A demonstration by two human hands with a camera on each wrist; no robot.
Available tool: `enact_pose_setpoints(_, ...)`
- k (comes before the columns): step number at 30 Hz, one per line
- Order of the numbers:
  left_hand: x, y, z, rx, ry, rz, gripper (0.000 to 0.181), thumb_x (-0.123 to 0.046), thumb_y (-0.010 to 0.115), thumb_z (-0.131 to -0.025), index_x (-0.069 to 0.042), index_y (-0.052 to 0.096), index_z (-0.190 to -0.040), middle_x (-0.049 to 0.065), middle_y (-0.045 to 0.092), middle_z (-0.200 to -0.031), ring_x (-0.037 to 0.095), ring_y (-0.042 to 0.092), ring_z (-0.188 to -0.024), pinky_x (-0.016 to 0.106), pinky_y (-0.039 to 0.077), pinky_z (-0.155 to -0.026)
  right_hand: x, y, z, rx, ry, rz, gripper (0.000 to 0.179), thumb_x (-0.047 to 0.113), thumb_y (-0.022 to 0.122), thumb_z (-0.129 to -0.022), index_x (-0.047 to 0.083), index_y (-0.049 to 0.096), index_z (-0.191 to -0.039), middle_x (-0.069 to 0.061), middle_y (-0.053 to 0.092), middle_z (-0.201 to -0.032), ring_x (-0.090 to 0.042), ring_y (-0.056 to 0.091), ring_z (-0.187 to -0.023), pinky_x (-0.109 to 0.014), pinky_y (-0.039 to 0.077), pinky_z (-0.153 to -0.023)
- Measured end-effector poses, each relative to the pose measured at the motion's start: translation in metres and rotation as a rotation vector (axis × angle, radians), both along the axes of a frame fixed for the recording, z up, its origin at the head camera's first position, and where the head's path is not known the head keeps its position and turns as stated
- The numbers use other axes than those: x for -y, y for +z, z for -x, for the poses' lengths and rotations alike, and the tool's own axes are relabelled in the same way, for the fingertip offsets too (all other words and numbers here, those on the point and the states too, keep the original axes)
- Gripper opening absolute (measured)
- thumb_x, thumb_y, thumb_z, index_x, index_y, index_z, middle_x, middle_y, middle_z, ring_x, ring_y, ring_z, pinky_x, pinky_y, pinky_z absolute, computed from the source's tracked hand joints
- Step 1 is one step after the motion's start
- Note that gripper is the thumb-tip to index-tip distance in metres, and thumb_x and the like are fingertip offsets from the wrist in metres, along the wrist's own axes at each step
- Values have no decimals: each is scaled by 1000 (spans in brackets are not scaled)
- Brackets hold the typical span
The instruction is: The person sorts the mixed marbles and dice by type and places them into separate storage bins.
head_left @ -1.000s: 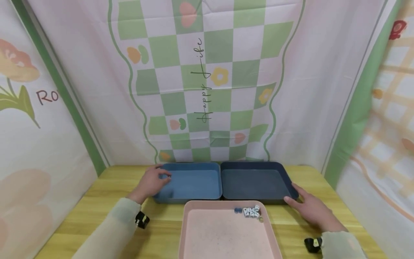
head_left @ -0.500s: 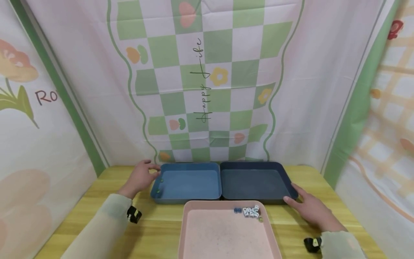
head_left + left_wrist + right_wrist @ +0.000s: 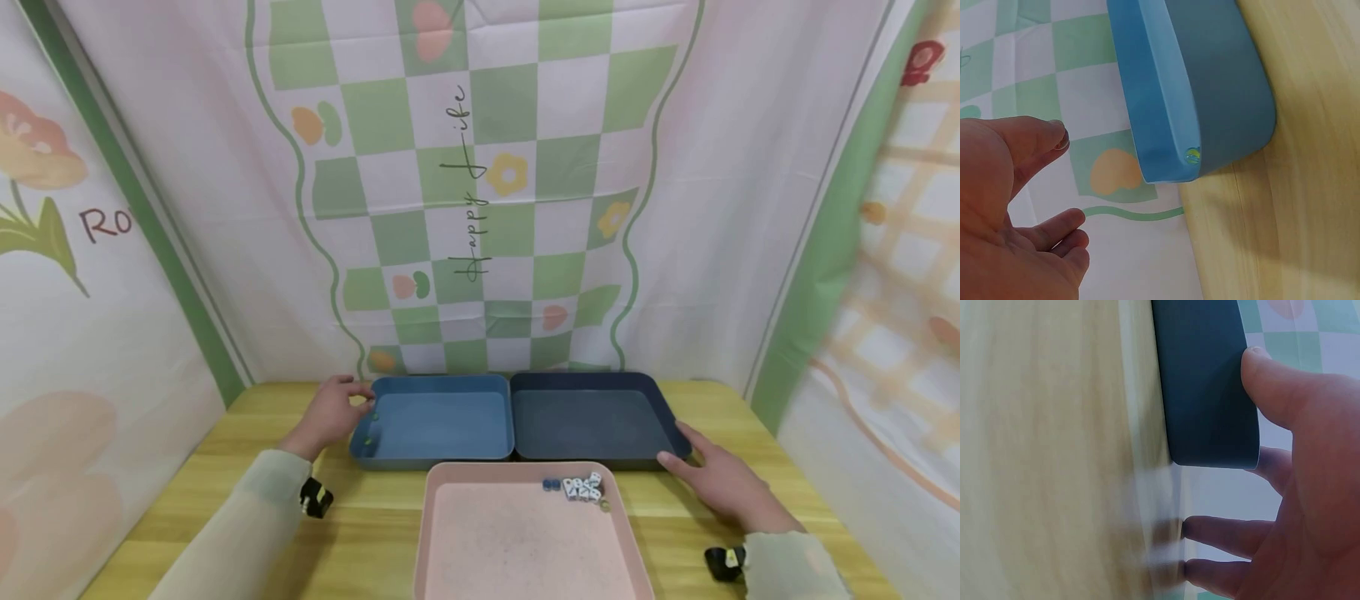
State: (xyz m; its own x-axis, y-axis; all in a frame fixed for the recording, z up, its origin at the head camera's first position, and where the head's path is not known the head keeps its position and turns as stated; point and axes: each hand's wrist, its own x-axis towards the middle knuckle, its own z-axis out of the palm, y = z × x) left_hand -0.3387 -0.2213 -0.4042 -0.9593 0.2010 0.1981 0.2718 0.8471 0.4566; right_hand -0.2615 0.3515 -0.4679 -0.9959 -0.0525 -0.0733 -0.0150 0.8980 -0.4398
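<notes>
My left hand (image 3: 326, 417) hovers at the left end of a blue tray (image 3: 442, 454). In the left wrist view, its thumb and fingers (image 3: 1063, 228) stand apart with nothing between them. Small green marbles lie along that end of the tray; one glass marble (image 3: 1192, 155) shows up close in the left wrist view. My right hand (image 3: 723, 487) rests at the near right corner of a dark navy tray (image 3: 600, 462). There, the right wrist view has the thumb touching the tray's upper edge and the index finger partly hidden behind its end.
A pink tray (image 3: 487, 542) stands in front on the wooden table (image 3: 360, 542). Its far right corner holds several white dice (image 3: 582, 488), two small blue pieces (image 3: 552, 484) and a yellowish marble (image 3: 604, 505). Patterned cloth (image 3: 480, 208) hangs behind the table.
My left hand has moved left from over the blue tray to its left end, then slightly back to the right. Green marbles now show in that tray. The right hand has stayed put.
</notes>
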Motion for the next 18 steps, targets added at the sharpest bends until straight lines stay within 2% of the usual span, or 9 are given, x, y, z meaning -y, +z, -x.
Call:
enact_pose_setpoints(11, 0, -3, 0, 13, -13, 12, 21, -12, 66, -96, -4, 74, -114, 28, 52, -136, 49, 40, -131, 62, 31, -107, 1, 2, -3, 9, -7, -2, 99, 71, 40, -96, -3, 13, -157, -41, 39, -140, -64, 39, -122, -77, 35, -86)
enact_pose_setpoints(18, -2, -6, 2, 27, -18, 21, 28, -14, 67, -96, -3, 71, -121, 24, 55, -136, 48, 38, -133, 61, 31, -107, 1, 3, -4, 17, -12, 4, 98, 70, 40, -96, -1, 13, -158, -40, 40, -140, -63, 40, -122, -78, 35, -85)
